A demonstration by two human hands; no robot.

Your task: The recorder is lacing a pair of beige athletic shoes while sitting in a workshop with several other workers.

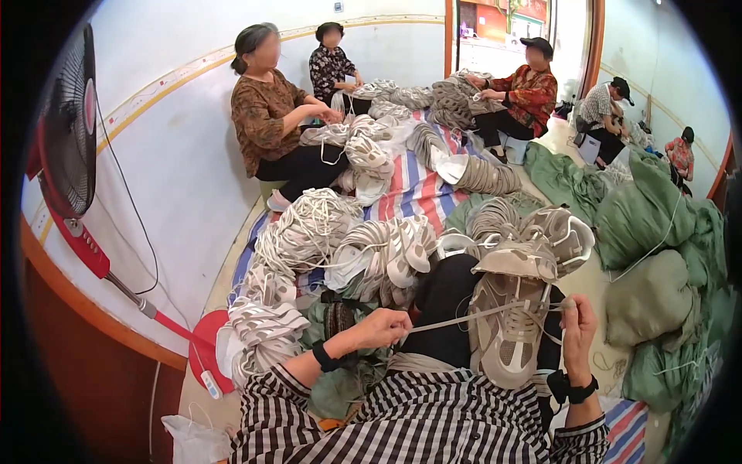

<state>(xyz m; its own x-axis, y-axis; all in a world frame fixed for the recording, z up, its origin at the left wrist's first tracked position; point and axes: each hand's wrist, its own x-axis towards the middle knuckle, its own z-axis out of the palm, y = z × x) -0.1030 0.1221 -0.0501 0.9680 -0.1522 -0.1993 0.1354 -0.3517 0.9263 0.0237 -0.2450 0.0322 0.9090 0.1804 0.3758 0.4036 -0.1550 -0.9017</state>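
Note:
A beige shoe upper (506,332) lies on my lap, toe toward me. A pale lace (464,318) runs through it and is pulled taut sideways. My left hand (384,327) pinches one end of the lace left of the shoe. My right hand (578,331) grips the other end at the shoe's right side. Both wrists carry black bands, and my sleeves are black-and-white striped.
Heaps of laced beige uppers (386,251) lie ahead on a striped tarp (417,189). Green sacks (649,224) pile up at the right. A red standing fan (73,147) is at the left wall. Several other people sit along the wall and beyond, working on shoes.

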